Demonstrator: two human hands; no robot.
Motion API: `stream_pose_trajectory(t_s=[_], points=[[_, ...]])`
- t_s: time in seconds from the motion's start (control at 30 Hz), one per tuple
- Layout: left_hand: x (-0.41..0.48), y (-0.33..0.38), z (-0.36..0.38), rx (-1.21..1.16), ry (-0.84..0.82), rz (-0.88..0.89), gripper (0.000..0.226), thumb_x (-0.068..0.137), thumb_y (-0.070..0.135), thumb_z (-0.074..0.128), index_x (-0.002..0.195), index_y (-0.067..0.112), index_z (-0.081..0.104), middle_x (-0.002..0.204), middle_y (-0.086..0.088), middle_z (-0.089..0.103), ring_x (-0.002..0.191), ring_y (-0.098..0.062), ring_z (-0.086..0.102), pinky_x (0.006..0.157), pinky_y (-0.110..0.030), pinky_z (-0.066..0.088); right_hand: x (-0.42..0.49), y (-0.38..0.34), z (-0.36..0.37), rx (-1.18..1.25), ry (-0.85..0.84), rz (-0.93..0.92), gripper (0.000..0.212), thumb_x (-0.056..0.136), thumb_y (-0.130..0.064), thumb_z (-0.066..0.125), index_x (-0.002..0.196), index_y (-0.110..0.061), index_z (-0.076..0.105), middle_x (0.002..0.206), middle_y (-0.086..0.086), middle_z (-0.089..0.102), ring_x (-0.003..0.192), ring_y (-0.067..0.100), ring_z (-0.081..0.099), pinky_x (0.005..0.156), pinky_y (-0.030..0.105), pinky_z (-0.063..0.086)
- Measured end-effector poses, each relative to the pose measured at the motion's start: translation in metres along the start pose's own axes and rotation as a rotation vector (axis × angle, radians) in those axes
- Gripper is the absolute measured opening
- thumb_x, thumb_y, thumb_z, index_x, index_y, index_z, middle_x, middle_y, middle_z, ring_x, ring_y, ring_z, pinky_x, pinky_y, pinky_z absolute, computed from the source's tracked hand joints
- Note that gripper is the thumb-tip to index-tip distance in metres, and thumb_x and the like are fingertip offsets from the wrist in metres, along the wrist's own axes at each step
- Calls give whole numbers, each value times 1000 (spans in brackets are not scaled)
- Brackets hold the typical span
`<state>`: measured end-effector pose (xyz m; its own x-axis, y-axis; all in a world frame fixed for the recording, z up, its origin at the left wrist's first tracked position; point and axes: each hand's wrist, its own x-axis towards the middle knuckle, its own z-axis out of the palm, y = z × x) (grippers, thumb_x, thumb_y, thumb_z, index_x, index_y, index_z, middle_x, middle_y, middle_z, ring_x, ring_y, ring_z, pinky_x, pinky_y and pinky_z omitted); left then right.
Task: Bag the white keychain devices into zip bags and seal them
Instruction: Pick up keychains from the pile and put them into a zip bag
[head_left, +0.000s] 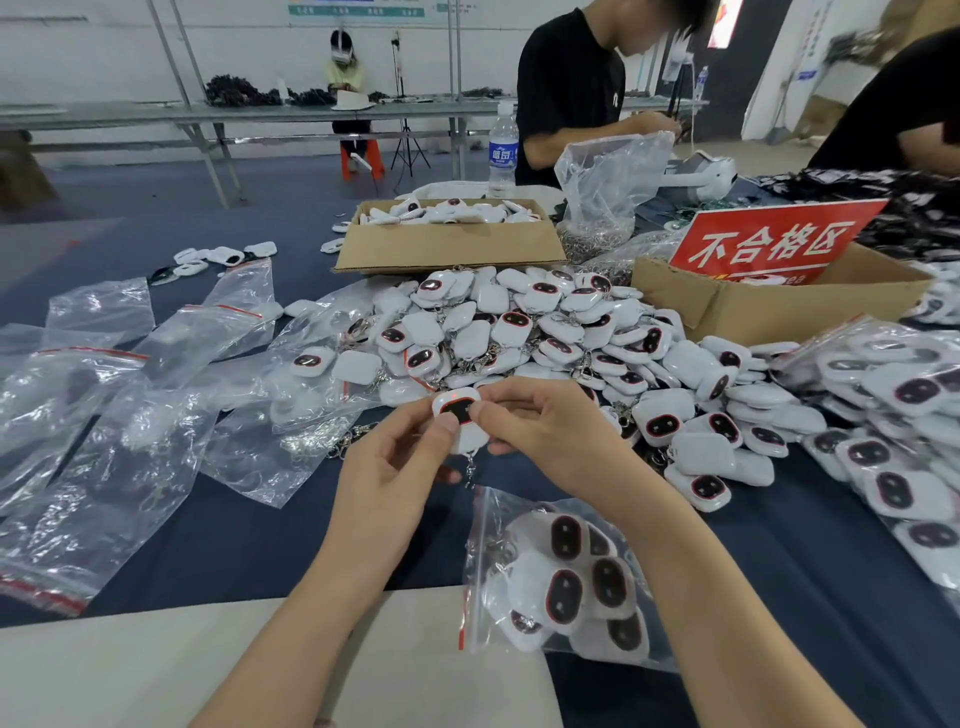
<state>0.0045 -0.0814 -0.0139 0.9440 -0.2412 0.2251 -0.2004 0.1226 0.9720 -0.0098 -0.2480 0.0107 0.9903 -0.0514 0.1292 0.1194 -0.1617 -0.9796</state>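
Empty zip bags (109, 441) lie fanned at 9 o'clock of the hands, likely stock kept within reach. Left hand (395, 467) pinches one white keychain device (460, 418), thumb on its dark face. Right hand (550, 441) pinches the opposite edge, chain hanging free: probably a check before bagging. Loose pile (519, 322) at 12 o'clock feeds the work. Part-filled zip bag (483, 519) waits at 5 o'clock; seal state unclear. Filled bags (826, 345) sit at 3 o'clock, set aside.
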Motion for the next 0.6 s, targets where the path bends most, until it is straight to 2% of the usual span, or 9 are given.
stream_pose_trajectory(t_s=[0.1,0.27,0.37,0.5,0.6], points=[[-1,1,0,4,-24,20,22,96,17,64,113,28,74,96,6,76,83,-5,67,70,-20,57,0,0,0,12,8,8,20,91,-19,72,78,-33,76,82,-2,76,77,6,69,77,24,61],[-2,1,0,70,-65,44,31,96,8,65,119,29,71,99,10,77,83,-2,69,75,-16,54,0,0,-1,20,-3,25,9,91,-19,72,88,-27,75,91,7,76,83,13,71,81,27,61],[-1,-1,0,102,-49,57,31,96,8,65,117,30,70,98,9,77,86,-5,70,83,-20,56,-1,0,0,33,-12,10,16,90,-21,73,82,-34,76,90,4,77,83,10,72,78,23,60],[-1,-5,-1,124,-36,75,28,96,10,66,114,32,71,96,6,76,85,-7,68,77,-13,52,-2,-1,-1,37,-40,2,24,90,-23,73,80,-44,77,89,-2,78,84,10,73,77,20,58],[-1,-6,-1,124,-41,75,28,96,9,66,113,32,71,95,9,76,83,-2,68,76,-11,50,-2,0,-1,40,-58,11,23,90,-23,73,81,-43,77,87,-3,78,82,7,73,76,18,57]])
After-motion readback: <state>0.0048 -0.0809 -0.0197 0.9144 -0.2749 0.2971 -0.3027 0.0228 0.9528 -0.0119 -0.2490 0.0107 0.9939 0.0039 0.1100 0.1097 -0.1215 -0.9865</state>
